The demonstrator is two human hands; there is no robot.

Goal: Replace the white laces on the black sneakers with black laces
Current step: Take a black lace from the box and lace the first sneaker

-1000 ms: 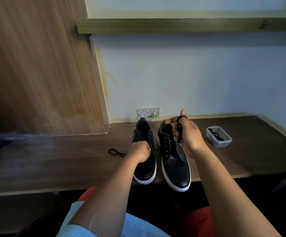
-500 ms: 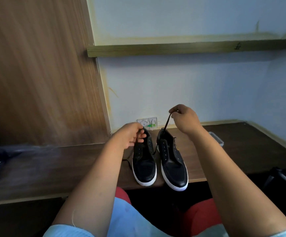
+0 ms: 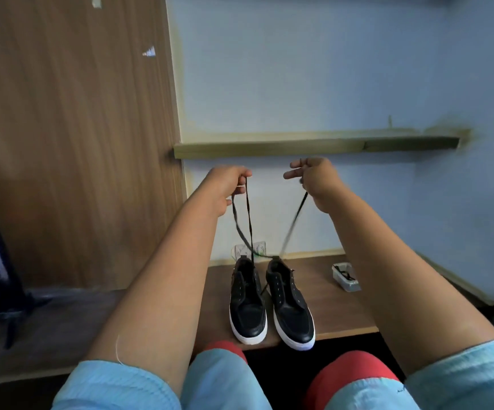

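Black sneakers point(image 3: 271, 303): white laces gone. Black lace point(image 3: 249, 220) raised; left hand point(image 3: 228, 182) and right hand point(image 3: 313, 174) pinch its ends. Threading barely begun.

A: Light soft, even, cool on the wall point(image 3: 328, 69); no glare.
B: Shadows?
A: Faint band under the shelf point(image 3: 313, 147). Black lace point(image 3: 248, 220) smeared by motion blur. Edges bow, wide-angle; left dark corner murky, unsharp.
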